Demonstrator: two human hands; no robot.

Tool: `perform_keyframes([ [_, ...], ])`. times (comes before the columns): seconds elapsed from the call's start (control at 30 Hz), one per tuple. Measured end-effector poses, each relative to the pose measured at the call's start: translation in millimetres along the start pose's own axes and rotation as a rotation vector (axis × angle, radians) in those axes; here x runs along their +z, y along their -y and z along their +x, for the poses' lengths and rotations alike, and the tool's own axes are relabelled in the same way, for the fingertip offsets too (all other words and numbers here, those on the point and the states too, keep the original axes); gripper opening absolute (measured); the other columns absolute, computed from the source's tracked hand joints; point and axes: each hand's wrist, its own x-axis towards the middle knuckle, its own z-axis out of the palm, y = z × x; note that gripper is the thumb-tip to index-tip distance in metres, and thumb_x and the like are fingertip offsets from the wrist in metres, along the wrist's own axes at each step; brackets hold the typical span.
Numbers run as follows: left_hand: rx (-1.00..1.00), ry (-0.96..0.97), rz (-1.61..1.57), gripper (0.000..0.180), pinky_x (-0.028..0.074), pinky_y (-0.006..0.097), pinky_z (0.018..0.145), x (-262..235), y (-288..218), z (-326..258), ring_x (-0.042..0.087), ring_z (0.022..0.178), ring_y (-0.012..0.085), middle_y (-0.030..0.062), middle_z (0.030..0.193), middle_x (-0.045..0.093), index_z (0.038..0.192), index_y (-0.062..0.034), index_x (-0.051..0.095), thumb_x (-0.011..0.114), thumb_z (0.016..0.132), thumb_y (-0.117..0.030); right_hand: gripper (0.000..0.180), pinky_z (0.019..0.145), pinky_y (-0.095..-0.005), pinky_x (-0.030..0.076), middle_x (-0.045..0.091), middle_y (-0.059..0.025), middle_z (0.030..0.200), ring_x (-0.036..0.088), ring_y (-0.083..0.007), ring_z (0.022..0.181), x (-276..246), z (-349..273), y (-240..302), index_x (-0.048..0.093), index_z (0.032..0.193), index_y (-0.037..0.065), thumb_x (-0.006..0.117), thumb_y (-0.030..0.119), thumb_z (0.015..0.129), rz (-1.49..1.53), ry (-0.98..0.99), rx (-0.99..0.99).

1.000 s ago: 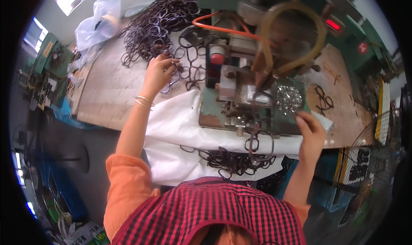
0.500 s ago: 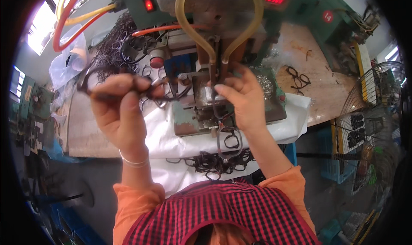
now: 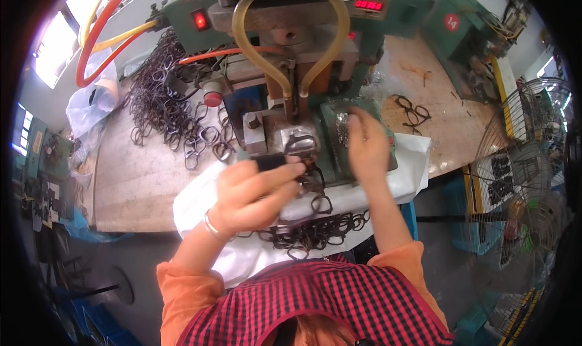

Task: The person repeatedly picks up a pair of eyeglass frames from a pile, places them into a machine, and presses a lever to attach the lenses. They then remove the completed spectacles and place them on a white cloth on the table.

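Note:
My left hand (image 3: pixel 257 191) is in front of the press, its fingers closed on a dark eyeglass frame (image 3: pixel 300 143). One rim of that frame is over the metal fixture (image 3: pixel 285 138); my fingers hide part of the rest. My right hand (image 3: pixel 370 149) is over small shiny metal parts (image 3: pixel 342 129) on the press's green base. Its fingertips are blurred, and whether they hold a part cannot be made out. Another dark eyeglass frame (image 3: pixel 321 204) is at the front of the press, just right of my left fingers.
A clear hose (image 3: pixel 238 33) loops down above the fixture. Many eyeglass frames (image 3: pixel 159 85) are heaped at the left, and more (image 3: pixel 321 232) lie on white sheeting (image 3: pixel 197 203) near my apron. A red button (image 3: pixel 212 98) is left of the press; a wire fan (image 3: pixel 521 140) stands right.
My left hand has come right and down from the left side to the front of the fixture, carrying an eyeglass frame. The right hand has left the fixture and moved right to the metal parts.

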Motion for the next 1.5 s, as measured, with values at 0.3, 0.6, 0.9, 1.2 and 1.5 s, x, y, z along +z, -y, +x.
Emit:
perform_keyframes([
  [0.3,0.085,-0.023,0.000,0.023,0.059,0.032,0.069,30.7,3.9,-17.0,0.072,0.089,0.0222,0.0047,0.102,0.073,0.093,-0.0110,0.062,0.074,0.074,-0.005,0.036,0.079,-0.0389,0.049,0.068,-0.0119,0.097,0.062,-0.0285,0.089,-23.7,-33.1,-38.4,0.067,0.114,0.003,0.074,0.019,0.083,-0.342,0.123,0.030],
  [0.6,-0.424,-0.005,-0.245,0.038,0.051,0.047,0.098,-20.7,-49.1,-59.6,0.066,0.111,0.0342,0.0176,0.119,0.067,0.111,-0.0047,0.066,0.077,0.075,-0.004,0.009,0.078,-0.0460,0.047,0.062,-0.0106,0.089,0.058,-0.0345,0.092,4.0,-16.5,-54.6,0.071,0.087,0.010,0.070,0.014,0.080,-0.483,-0.016,-0.127],
  [0.9,-1.308,0.254,0.380,0.036,0.054,0.040,0.074,-38.2,91.3,-83.6,0.069,0.083,0.0333,0.0138,0.086,0.072,0.102,-0.0082,0.069,0.067,0.089,-0.042,0.013,0.080,-0.0382,0.051,0.071,-0.0134,0.090,0.066,-0.0305,0.085,14.2,9.1,-36.8,0.076,0.091,0.006,0.071,0.013,0.081,-0.149,-0.065,-0.086],
  [1.2,-1.403,-0.064,0.259,0.012,0.052,0.033,0.065,1.8,121.6,-179.4,0.066,0.067,0.0199,0.0066,0.074,0.069,0.094,-0.0089,0.069,0.072,0.084,-0.013,0.014,0.083,-0.0355,0.051,0.071,-0.0110,0.090,0.066,-0.0263,0.088,-50.5,-55.3,-64.0,0.075,0.094,0.004,0.073,0.002,0.080,-0.107,-0.215,0.172],
  [1.5,-1.212,-0.387,-0.283,0.026,0.050,0.020,0.064,-4.9,105.8,-132.0,0.057,0.071,0.0068,0.0004,0.084,0.060,0.113,0.0009,0.062,0.070,0.087,0.001,0.021,0.081,-0.0320,0.051,0.070,-0.0102,0.091,0.066,-0.0235,0.085,-19.1,-3.3,41.5,0.072,0.096,0.003,0.074,-0.001,0.075,0.181,0.041,-0.234],
])
